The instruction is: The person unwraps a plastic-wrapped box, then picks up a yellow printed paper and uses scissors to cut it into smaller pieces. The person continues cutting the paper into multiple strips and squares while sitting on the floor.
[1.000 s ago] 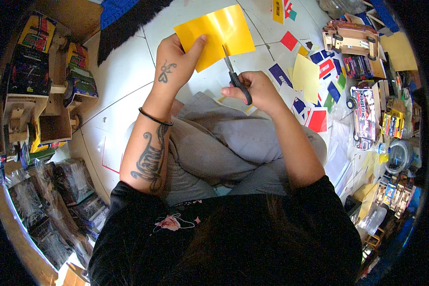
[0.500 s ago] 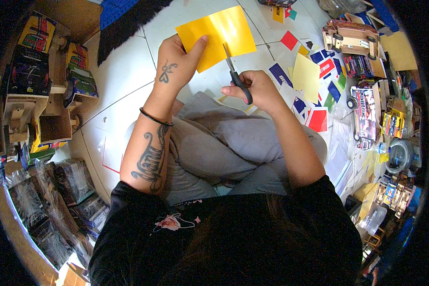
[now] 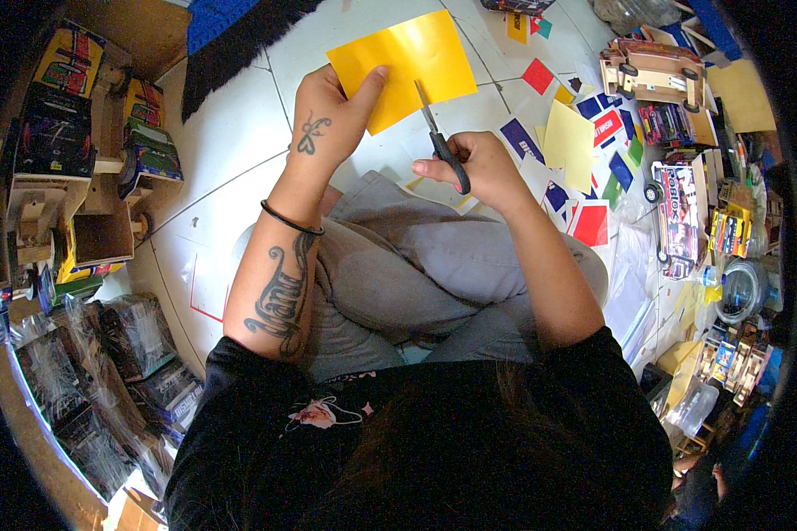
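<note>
My left hand (image 3: 338, 108) pinches a glossy yellow sheet (image 3: 416, 55) by its left edge, thumb on top and the other fingers hidden beneath. The sheet is held up above the floor in front of my crossed legs. In my right hand (image 3: 483, 166) is a pair of scissors (image 3: 445, 150) with dark handles, my fingers in and around the loops. One blade shows over the lower edge of the yellow sheet, its tip pointing up and away from me. Whether the other blade lies under the sheet is hidden.
Cut scraps of coloured paper (image 3: 620, 168) and a pale yellow sheet (image 3: 568, 142) lie on the tiled floor (image 3: 230, 186) to the right. Beyond them stand toy wooden trucks (image 3: 655, 71) and a clear round container (image 3: 746, 290). Wooden truck bodies (image 3: 97, 221) and plastic-wrapped dark boxes (image 3: 106, 354) crowd the left.
The hands, sheet and scissors stay almost in place. The scissors and right hand shift very slightly. At the lower right edge, part of another person now shows.
</note>
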